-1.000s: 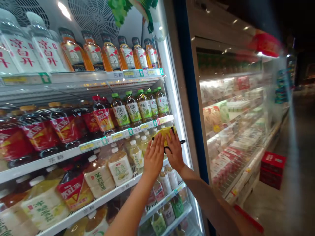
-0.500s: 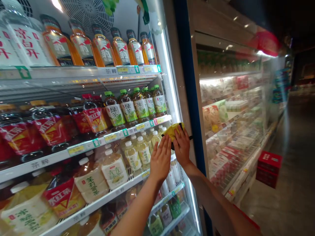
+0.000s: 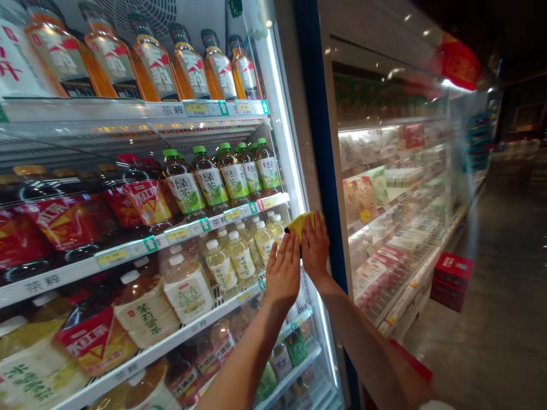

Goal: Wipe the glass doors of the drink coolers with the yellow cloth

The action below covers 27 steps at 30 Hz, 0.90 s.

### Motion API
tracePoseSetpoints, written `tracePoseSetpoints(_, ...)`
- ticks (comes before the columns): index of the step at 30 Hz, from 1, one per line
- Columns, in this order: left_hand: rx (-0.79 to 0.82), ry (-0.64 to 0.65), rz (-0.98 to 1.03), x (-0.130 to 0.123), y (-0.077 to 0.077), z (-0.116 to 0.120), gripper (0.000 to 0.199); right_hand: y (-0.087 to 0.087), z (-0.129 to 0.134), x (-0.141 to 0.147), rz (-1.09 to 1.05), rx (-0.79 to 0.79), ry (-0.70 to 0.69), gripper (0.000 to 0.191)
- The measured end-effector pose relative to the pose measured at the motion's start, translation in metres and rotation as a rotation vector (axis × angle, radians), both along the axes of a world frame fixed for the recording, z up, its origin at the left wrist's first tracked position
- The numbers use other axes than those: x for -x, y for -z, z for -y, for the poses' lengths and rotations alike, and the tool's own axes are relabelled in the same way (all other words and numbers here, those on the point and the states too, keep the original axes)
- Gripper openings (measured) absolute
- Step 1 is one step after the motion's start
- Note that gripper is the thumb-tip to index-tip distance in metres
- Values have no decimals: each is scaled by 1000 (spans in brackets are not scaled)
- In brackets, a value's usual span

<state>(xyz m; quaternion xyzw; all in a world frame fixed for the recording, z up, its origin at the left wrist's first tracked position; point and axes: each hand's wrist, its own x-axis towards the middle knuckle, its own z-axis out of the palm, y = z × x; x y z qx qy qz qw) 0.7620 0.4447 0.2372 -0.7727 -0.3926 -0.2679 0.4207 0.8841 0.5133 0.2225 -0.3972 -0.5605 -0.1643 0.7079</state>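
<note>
A yellow cloth [image 3: 299, 224] with dark edges lies against the glass door near its right-hand frame. Over its right part is my right hand [image 3: 315, 245], fingers stretched up and holding the cloth to the surface. My left hand [image 3: 284, 270] rests flat beside it, palm toward the glass, fingers extended and close to the cloth's lower edge; whether they touch it I cannot tell. Behind the glass near my hands stand small pale-yellow drink bottles [image 3: 241, 257] with white caps. Green-capped tea bottles [image 3: 234, 175] stand one shelf higher.
The cooler's shelves [image 3: 171, 234] hold red-labelled tea bottles [image 3: 68, 213] and amber bottles [image 3: 154, 62]. A dark blue upright [image 3: 316, 114] separates this cooler from another refrigerated display [image 3: 384, 199] on the right. Red boxes [image 3: 452, 279] sit beside that display, near the floor aisle [image 3: 504, 273].
My view has shifted a little, so the shelves appear farther left and higher. The cloth now looks flatter under my right hand, whose fingers are straighter. Both hands remain close together.
</note>
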Motion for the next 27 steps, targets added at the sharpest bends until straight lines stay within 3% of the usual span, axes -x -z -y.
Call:
tracePoseSetpoints(3, -61, -5, 21, 16, 11, 5, 78, 10, 14, 21, 44, 39, -61, 65)
tracePoseSetpoints(8, -112, -30, 99, 18, -13, 5, 79, -39, -9, 6, 124, -63, -82, 53)
tracePoseSetpoints(10, -73, -28, 102, 9, -16, 4, 80, -43, -24, -11, 130, -83, -54, 48)
tracePoseSetpoints(12, -7, -28, 80, 2, -7, 4, 83, -25, -30, -23, 78, -52, 4, 46)
tracePoseSetpoints(17, 51, -46, 51, 0, 37, 8, 78, 62, -7, -12, 36, 137, 56, 59)
tracePoseSetpoints(19, 30, -33, 38, 5, 44, 10, 76, 75, -1, -5, 103, 130, 38, 70)
tracePoseSetpoints(21, 20, -22, 17, 8, 43, 12, 75, 65, -5, -5, 142, 123, 46, 77)
tracePoseSetpoints(25, 45, -30, 0, 11, 33, 15, 76, 22, -25, -21, 99, 105, 52, 65)
tracePoseSetpoints(27, 67, -62, 22, 11, 34, 19, 76, 24, -26, -23, 33, 71, 30, 64)
